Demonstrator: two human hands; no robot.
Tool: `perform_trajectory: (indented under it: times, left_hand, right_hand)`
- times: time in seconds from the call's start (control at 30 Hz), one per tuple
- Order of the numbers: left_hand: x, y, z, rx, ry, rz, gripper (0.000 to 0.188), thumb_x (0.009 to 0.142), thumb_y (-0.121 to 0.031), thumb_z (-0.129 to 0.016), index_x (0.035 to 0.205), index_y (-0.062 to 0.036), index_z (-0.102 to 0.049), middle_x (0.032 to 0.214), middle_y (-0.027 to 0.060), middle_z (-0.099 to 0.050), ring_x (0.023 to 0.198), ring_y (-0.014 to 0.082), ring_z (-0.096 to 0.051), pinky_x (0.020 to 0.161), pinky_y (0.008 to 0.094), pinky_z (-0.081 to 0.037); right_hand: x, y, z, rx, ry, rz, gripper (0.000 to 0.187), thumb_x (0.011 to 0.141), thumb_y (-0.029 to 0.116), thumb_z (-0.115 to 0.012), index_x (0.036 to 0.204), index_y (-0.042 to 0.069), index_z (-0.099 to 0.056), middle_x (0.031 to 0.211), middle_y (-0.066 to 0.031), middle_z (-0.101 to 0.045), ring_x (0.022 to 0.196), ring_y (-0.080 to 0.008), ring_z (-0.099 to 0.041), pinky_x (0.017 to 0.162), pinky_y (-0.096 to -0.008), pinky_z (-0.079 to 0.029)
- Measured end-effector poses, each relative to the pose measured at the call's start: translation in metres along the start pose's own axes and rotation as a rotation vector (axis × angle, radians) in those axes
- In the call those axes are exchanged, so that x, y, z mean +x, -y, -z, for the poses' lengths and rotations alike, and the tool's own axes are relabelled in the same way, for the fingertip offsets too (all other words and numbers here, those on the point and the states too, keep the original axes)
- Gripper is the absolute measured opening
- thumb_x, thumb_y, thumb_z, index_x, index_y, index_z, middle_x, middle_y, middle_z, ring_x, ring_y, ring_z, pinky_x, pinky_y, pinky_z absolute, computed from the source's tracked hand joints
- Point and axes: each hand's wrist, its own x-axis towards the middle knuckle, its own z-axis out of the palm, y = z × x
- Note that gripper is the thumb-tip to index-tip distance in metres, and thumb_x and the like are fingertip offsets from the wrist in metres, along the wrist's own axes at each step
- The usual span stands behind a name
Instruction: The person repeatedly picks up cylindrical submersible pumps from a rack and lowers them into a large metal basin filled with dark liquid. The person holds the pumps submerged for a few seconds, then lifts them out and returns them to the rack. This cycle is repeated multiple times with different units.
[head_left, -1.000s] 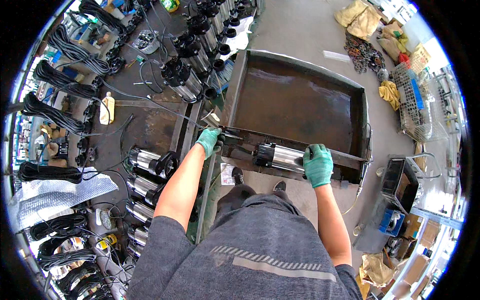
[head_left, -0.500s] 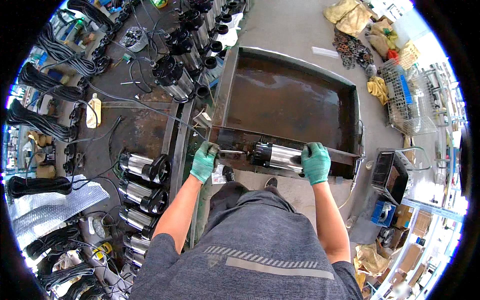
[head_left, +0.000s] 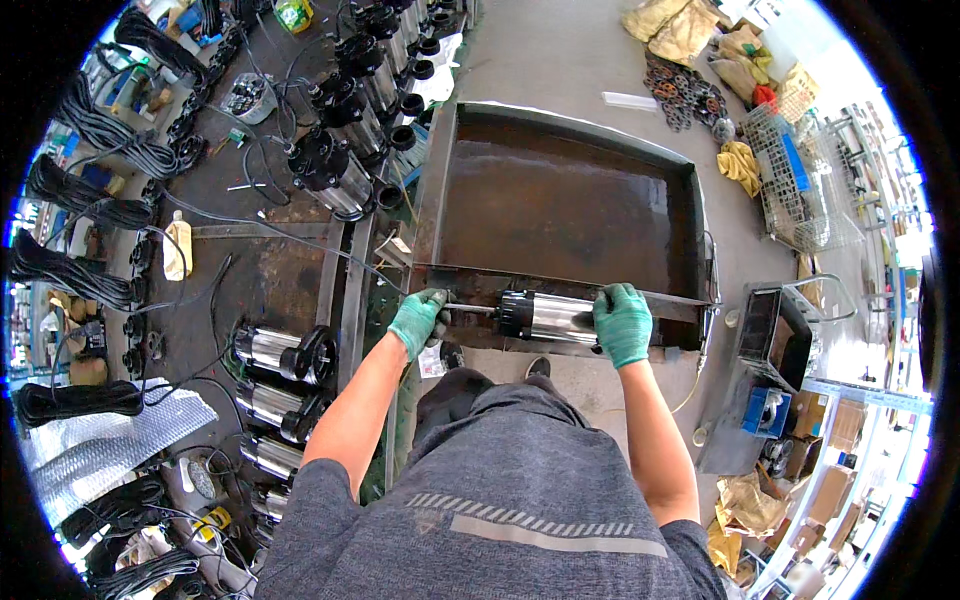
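Observation:
A motor (head_left: 560, 318) with a shiny steel cylinder and a black ribbed end lies level in front of me, over the near edge of a shallow metal tank (head_left: 430, 210). My right hand (head_left: 624, 322), in a green glove, is closed round its right end. From its black end a thin metal shaft (head_left: 472, 308) points left. My left hand (head_left: 418, 322), gloved alike, is closed at the far end of this shaft; its fingertips are partly hidden. A black cable (head_left: 300, 232) runs from the bench to beside my left hand, and I cannot tell whether it is held.
On the bench (head_left: 275, 270) at left stand several steel pumps (head_left: 335, 180), with more motors (head_left: 275, 350) lying nearer. Coiled black cables (head_left: 90, 195) line its far side, near a yellowish bottle (head_left: 178, 248). At right are a wire basket (head_left: 790, 180) and a black crate (head_left: 772, 340).
The whole view has shifted slightly to the left. My left hand has come a little nearer the motor along the shaft. My right hand stays on the motor's right end.

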Motion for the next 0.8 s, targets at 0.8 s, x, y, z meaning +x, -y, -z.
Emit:
perform_trajectory:
  times: [0.8]
  left_hand:
    - [0.008,0.007,0.011,0.634,0.139,-0.418,0.054,0.093,-0.015,-0.073,0.142,-0.0062,-0.055,0.111,0.0096,-0.069,0.094,0.0189,-0.066,0.080,0.0366,-0.055]
  right_hand:
    - [0.002,-0.002,0.000,-0.024,0.023,0.014,0.011,0.087,0.018,-0.069,0.087,0.008,-0.069,0.094,-0.0146,-0.068,0.090,-0.0377,-0.064,0.082,-0.0481,-0.052]
